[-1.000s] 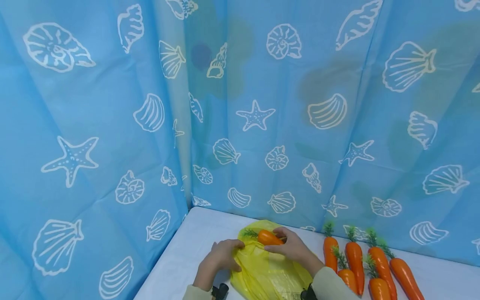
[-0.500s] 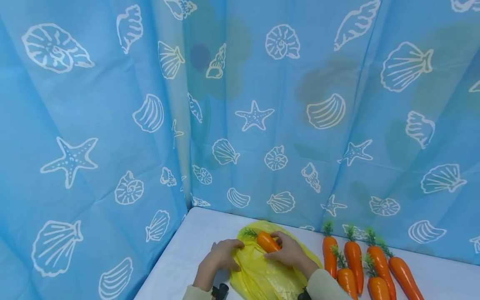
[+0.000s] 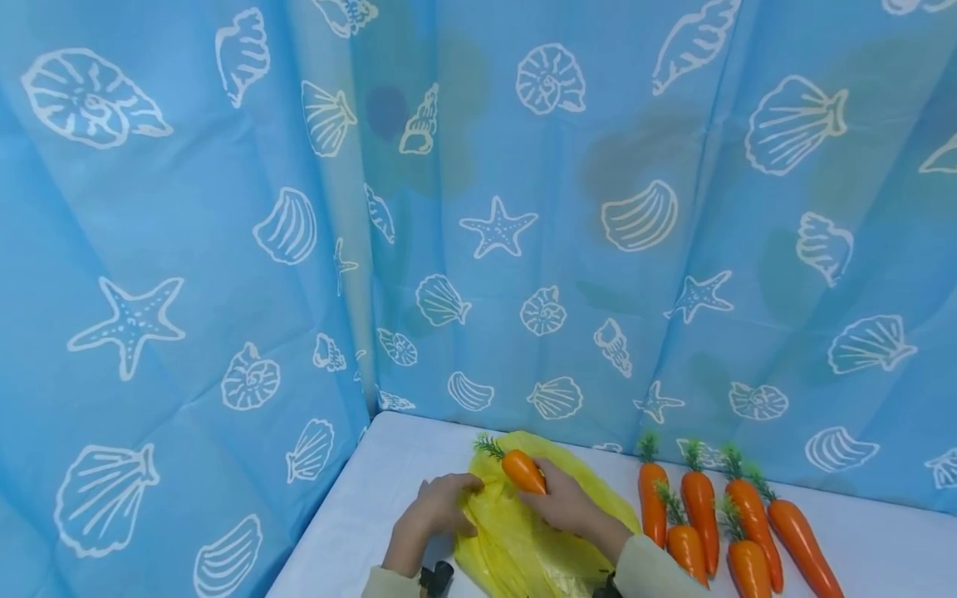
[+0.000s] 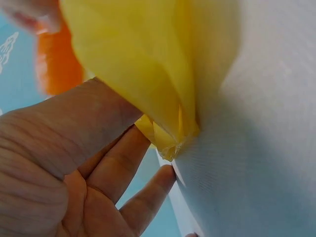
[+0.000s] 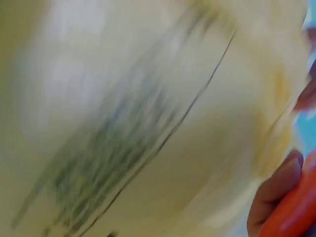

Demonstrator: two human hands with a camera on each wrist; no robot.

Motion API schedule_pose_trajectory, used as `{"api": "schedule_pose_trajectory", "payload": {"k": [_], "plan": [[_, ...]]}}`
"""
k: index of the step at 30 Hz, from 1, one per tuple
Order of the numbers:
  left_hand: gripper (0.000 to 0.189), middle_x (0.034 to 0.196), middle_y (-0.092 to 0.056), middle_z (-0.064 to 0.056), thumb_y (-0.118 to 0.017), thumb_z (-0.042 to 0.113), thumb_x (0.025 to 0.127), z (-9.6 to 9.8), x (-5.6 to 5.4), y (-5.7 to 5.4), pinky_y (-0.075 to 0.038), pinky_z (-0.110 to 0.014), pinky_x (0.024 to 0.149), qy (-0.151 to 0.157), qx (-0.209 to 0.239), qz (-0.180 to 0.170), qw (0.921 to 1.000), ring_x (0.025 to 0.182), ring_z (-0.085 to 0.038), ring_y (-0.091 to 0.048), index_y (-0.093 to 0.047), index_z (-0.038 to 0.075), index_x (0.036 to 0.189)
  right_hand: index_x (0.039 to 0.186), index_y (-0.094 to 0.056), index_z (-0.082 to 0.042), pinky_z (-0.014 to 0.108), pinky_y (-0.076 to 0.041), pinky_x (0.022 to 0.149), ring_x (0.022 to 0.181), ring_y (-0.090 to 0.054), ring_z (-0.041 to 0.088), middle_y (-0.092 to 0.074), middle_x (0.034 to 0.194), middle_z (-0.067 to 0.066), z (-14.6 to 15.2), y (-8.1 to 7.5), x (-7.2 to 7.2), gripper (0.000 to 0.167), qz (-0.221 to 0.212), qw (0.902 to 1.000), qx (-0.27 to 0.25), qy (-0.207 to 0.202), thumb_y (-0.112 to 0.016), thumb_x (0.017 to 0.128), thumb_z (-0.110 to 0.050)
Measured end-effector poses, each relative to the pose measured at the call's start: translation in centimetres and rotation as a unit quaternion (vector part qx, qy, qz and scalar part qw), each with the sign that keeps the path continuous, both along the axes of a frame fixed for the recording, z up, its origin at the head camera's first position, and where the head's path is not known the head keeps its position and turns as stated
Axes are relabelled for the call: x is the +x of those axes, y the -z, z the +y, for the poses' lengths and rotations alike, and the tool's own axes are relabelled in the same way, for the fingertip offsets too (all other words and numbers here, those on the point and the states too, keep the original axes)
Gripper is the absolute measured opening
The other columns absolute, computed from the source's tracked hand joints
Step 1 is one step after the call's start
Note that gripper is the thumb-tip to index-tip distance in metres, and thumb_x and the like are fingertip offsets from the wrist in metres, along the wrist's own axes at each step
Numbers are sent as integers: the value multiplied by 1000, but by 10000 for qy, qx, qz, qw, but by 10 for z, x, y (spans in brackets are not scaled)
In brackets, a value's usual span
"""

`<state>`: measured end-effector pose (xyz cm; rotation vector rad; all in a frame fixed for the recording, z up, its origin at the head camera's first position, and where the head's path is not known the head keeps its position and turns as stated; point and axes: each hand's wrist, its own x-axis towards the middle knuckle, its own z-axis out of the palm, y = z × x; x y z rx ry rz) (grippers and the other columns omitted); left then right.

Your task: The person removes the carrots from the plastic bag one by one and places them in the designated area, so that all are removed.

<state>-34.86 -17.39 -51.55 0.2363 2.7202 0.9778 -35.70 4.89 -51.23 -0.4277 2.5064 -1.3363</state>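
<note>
My right hand (image 3: pixel 566 498) grips an orange toy carrot (image 3: pixel 523 472) with a green leafy top, held over a yellow plastic bag (image 3: pixel 516 536). The carrot's top points up and left, and its lower end is hidden by the hand. On the bag's left side, my left hand (image 3: pixel 443 505) pinches the plastic; in the left wrist view the bag's edge (image 4: pixel 148 74) runs between thumb and fingers. The right wrist view is blurred, with the bag filling most of it and the carrot (image 5: pixel 294 212) at the lower right corner.
Several more toy carrots (image 3: pixel 699 507) lie to the right on the white table (image 3: pixel 399 453), leafy ends pointing away from me. A blue curtain (image 3: pixel 478 332) printed with shells closes off the table's back and left sides.
The carrot in my right hand has swung from nearly level to a steeper tilt, lower end nearer me. My left hand has stayed at the bag's left side. The view has shifted slightly.
</note>
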Motion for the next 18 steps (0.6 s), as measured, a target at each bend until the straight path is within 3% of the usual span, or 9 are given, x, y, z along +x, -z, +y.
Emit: {"api": "schedule_pose_trajectory", "payload": {"k": [8, 18], "plan": [[54, 131, -65, -10, -85, 10, 72, -1, -2, 2, -15, -75, 114, 94, -63, 150, 9998, 129, -40, -52, -67, 11, 124, 147, -36, -7, 27, -45, 44, 53, -50, 15, -59, 92, 8, -7, -20, 28, 60, -39, 9981, -311, -534, -62, 97, -29], [55, 132, -65, -10, -85, 9, 72, 0, -2, 3, -13, -74, 115, 76, 19, 106, 9999, 131, -41, -50, -68, 12, 124, 150, -32, -8, 31, -45, 47, 56, -49, 17, -56, 83, 6, 14, -24, 32, 71, 235, 9987, 286, -336, -60, 96, -44]]}}
